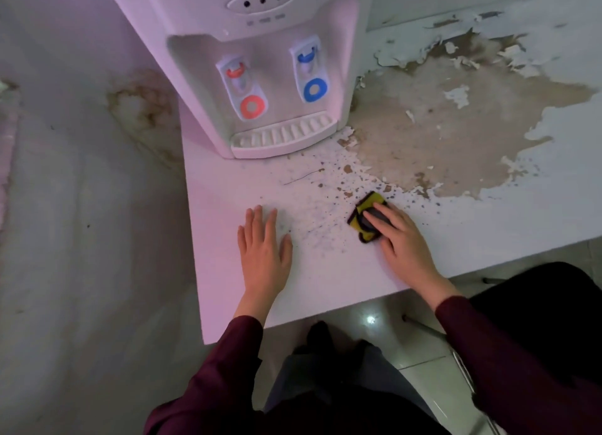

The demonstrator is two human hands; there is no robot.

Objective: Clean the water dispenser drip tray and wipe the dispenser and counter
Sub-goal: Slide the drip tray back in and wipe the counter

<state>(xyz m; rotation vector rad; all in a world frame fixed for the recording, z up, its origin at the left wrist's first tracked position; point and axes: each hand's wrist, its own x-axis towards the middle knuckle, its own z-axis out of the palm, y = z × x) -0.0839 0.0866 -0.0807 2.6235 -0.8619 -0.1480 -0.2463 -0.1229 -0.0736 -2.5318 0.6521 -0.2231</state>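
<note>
A white water dispenser (260,43) stands at the counter's back left, with a red tap and a blue tap. Its slotted white drip tray (283,134) sits in place at the base. In front of it, my left hand (264,249) lies flat on the white counter (234,200), fingers straight. To the right, my right hand (400,236) presses a folded yellow and dark cloth (365,219) onto the speckled counter surface, fingers laid over it.
A large brown patch of peeled coating (449,131) covers the counter right of the dispenser, with flakes and specks around it. The counter's left edge and front edge are close to my hands. Tiled floor (417,369) and a metal leg show below.
</note>
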